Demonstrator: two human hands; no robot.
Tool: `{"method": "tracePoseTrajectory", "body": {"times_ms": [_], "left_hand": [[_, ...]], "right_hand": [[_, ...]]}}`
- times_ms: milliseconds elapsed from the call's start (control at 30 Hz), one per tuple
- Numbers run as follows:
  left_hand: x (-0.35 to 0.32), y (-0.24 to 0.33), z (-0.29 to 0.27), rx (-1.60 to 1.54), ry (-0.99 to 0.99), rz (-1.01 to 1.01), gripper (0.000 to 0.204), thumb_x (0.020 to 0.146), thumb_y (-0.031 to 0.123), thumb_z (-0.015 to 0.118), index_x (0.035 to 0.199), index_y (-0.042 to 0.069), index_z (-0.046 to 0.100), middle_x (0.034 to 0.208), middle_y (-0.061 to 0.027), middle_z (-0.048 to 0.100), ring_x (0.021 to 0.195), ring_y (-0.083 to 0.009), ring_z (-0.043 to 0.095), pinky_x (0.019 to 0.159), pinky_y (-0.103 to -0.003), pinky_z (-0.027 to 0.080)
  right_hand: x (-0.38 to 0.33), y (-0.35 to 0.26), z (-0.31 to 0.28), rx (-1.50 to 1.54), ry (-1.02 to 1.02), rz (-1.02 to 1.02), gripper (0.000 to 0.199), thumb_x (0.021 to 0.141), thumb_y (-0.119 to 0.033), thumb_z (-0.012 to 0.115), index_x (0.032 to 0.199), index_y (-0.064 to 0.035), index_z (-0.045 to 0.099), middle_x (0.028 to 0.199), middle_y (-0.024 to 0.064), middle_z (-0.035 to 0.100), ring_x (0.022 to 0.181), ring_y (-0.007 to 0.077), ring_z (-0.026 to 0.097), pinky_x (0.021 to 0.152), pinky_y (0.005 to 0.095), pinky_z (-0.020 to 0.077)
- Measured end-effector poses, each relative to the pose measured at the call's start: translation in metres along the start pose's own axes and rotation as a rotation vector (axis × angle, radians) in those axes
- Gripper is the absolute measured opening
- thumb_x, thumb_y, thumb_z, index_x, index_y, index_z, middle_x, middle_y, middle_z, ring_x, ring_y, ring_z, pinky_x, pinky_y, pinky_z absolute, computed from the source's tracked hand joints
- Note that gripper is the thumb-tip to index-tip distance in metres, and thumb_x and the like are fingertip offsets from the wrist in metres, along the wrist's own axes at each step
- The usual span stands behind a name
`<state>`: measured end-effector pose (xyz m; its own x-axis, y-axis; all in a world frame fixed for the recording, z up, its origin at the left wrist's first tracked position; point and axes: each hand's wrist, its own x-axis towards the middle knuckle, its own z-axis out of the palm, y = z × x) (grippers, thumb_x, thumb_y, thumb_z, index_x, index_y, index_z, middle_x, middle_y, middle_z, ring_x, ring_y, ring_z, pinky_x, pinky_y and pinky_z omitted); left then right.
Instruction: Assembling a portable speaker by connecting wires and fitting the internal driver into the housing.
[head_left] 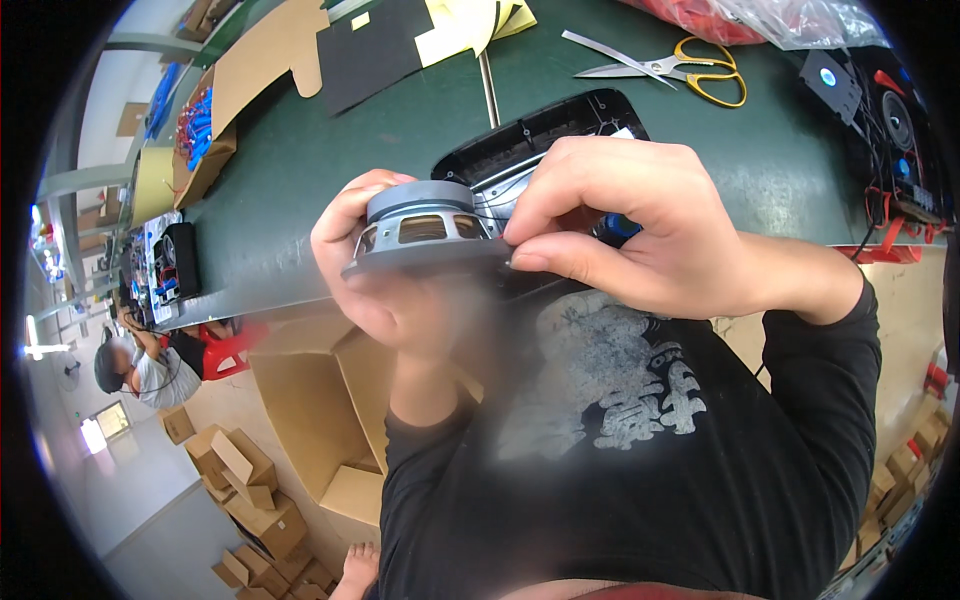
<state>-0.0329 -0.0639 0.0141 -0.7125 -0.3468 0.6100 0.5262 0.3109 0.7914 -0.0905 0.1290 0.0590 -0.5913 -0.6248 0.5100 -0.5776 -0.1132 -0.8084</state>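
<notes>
A grey metal speaker driver (425, 228) with a round magnet on top and slotted basket is held up close in front of my chest. My left hand (375, 285) wraps around its left side and underside. My right hand (625, 225) pinches the driver's right rim with thumb and fingers. Behind the driver, on the green table (330, 160), lies a black plastic speaker housing (540, 135), partly hidden by my right hand. Something blue (615, 228) shows under my right fingers.
Yellow-handled scissors (690, 68) lie at the back of the table, a metal rod (488, 88) and black and cardboard sheets (365, 50) beside them. Wired speaker parts (895, 140) sit at the right. Open cardboard boxes (320, 410) stand below; another person (140, 365) sits far left.
</notes>
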Motion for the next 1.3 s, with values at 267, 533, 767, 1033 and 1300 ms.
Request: {"method": "tracePoseTrajectory", "body": {"times_ms": [267,533,767,1033,1300], "left_hand": [[-0.001,0.002,0.002,0.121,-0.027,0.086,0.069,0.098,0.063,0.037,0.115,-0.004,0.048,0.106,-0.0224,0.056,0.093,-0.0263,0.060,0.080,-0.037,0.054],[-0.001,0.003,-0.002,0.266,-0.079,0.197,0.071,0.098,0.064,0.033,0.114,-0.004,0.047,0.106,-0.0225,0.058,0.092,-0.0262,0.061,0.079,-0.036,0.054],[0.001,0.010,0.002,0.353,-0.130,0.248,0.069,0.098,0.063,0.035,0.115,-0.003,0.047,0.106,-0.0213,0.059,0.091,-0.0253,0.062,0.079,-0.036,0.052],[-0.001,0.010,0.002,0.414,-0.192,0.312,0.064,0.098,0.059,0.044,0.115,-0.002,0.048,0.105,-0.0206,0.059,0.092,-0.0266,0.062,0.082,-0.037,0.051],[-0.002,0.007,0.000,0.470,-0.200,0.381,0.056,0.098,0.052,0.050,0.114,-0.001,0.050,0.103,-0.0194,0.061,0.090,-0.0275,0.063,0.082,-0.038,0.050]], "right_hand": [[0.001,0.002,-0.004,-0.111,0.007,-0.098,0.015,0.076,0.001,0.078,0.088,0.0007,0.068,0.081,0.0096,0.069,0.070,0.0217,0.065,0.060,0.0311,0.0510],[0.005,0.000,-0.006,-0.209,0.058,-0.263,0.020,0.070,0.001,0.081,0.086,-0.0002,0.068,0.079,0.0098,0.066,0.068,0.0240,0.063,0.059,0.0315,0.0507],[0.007,-0.004,-0.007,-0.334,0.094,-0.382,0.024,0.066,-0.002,0.082,0.087,-0.0001,0.069,0.077,0.0093,0.062,0.065,0.0228,0.061,0.055,0.0307,0.0489],[0.007,-0.004,-0.003,-0.361,0.131,-0.474,0.028,0.062,-0.003,0.083,0.086,0.0005,0.069,0.075,0.0087,0.060,0.060,0.0204,0.058,0.049,0.0286,0.0447],[0.003,-0.001,-0.002,-0.710,0.141,-0.689,0.023,0.061,-0.010,0.073,0.082,-0.0019,0.068,0.075,0.0047,0.060,0.060,0.0158,0.056,0.048,0.0256,0.0408]]}}
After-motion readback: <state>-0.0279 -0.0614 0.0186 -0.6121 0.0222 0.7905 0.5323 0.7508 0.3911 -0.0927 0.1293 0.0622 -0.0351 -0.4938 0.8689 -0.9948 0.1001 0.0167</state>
